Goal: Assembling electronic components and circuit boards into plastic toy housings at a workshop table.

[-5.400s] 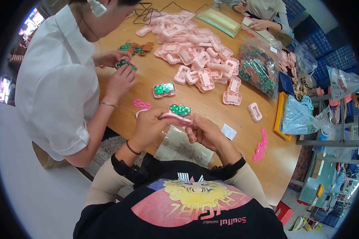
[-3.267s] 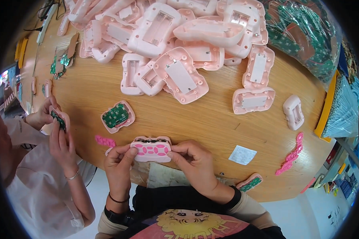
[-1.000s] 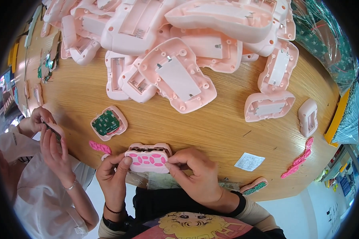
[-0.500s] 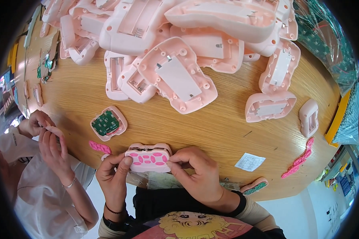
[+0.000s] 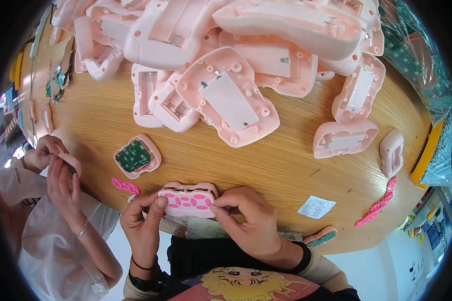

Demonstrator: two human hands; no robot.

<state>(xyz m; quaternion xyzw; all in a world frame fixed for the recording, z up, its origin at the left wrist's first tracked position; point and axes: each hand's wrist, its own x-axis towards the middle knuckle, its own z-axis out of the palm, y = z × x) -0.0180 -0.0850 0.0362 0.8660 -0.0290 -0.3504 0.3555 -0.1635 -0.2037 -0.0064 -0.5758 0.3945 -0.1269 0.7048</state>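
Note:
A light pink toy game controller (image 5: 188, 206) with bright pink buttons sits between my hands at the table's near edge. Along its far side a dark gap parts the two shell halves. My left hand (image 5: 141, 220) pinches its left end between thumb and fingers. At the right end, my right hand (image 5: 251, 220) grips the corner with thumb and forefinger. To the far left of it, an open pink shell half (image 5: 148, 142) holds a green circuit board (image 5: 133, 156). A bright pink button pad (image 5: 125, 185) lies just beyond my left hand.
Pink shell halves (image 5: 226, 100) are heaped across the far table. On the right are a small written paper (image 5: 316, 206), more button pads (image 5: 375, 206) and a bag of circuit boards (image 5: 422, 65). A co-worker's hands (image 5: 63, 175) hold a pink piece at left.
My hands keep their grip on the controller, which has hardly moved. The co-worker's pink piece has turned, showing a darker inner side. The view has shifted slightly.

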